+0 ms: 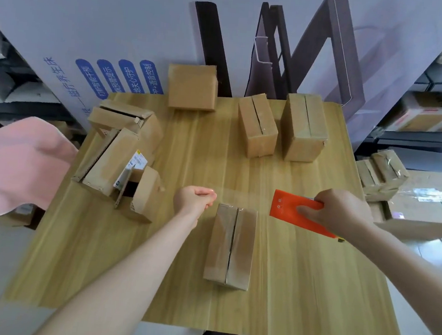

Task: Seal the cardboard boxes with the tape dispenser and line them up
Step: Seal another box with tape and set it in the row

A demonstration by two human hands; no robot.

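A narrow cardboard box stands on the wooden table near me, its top flaps closed with a dark seam down the middle. My right hand grips the orange tape dispenser just right of the box's far end. My left hand hovers left of that end with its fingers curled, pinching the end of a faint clear tape strip that stretches across to the dispenser. Two more upright boxes with open seams stand side by side at the back right.
A squarish box sits at the table's far edge. Several opened, tipped boxes crowd the left side. A pink cloth hangs off to the left. More cartons and shelves stand beyond the right edge.
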